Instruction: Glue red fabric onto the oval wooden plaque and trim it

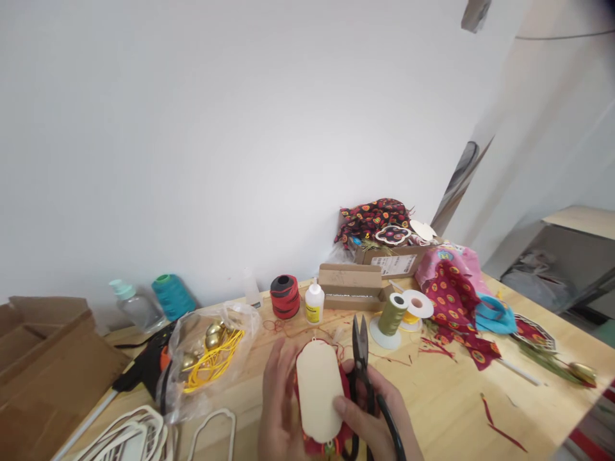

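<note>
A cream oblong panel (319,390) with scalloped ends is held up between my hands, low in the middle of the head view. Dark red fabric shows along its edges, and a small loop sits at its top. My left hand (279,403) grips the panel's left edge, fingers pointing up. Black-handled scissors (361,349) are in my right hand (379,413), blades pointing up and closed or nearly so. The right thumb also presses on the panel's lower right face. Behind the panel, loose thread lies on the wooden table (446,410).
Behind stand a red thread spool (285,298), a glue bottle (314,303), a green thread spool (393,315) and an open small box (353,285). Leftward are a bag of gold bells (211,352), a glue gun (144,371) and a carton (62,378). Patterned fabric (456,301) lies right.
</note>
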Tool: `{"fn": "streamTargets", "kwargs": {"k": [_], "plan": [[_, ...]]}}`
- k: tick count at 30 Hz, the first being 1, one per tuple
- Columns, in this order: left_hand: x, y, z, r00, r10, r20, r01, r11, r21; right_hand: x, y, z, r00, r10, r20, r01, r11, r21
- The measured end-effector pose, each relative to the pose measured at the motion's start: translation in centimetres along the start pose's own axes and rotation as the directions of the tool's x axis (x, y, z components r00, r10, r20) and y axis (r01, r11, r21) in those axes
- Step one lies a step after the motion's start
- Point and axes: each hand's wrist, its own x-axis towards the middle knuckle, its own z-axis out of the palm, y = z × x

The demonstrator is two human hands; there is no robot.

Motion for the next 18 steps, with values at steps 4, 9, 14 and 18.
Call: {"fn": "streamTargets", "kwargs": {"k": [4, 9, 14, 18], "plan": [[1.0, 0.6, 0.1, 0.801, -0.494, 0.339, 0.598, 0.688, -0.412, 0.6, -0.7, -0.1, 0.983, -0.12, -0.138, 0.096, 0.98, -0.172], [0.9, 0.7, 0.6, 0.804, -0.558, 0.205, 0.593, 0.778, -0.207, 0.7, -0.4, 0.0, 0.99, -0.121, -0.077, 0.101, 0.969, -0.225], [1.2, 2.2, 0.6, 0.849, -0.528, 0.009, 0.518, 0.828, -0.214, 0.1, 0.8, -1.4, 0.996, -0.065, 0.062, 0.074, 0.984, -0.161], [1.5, 3.5, 0.5, 0.833, -0.544, -0.103, 0.5, 0.819, -0.283, -0.7, 2.2, -2.4, 0.985, 0.089, 0.149, -0.043, 0.956, -0.289]]}}
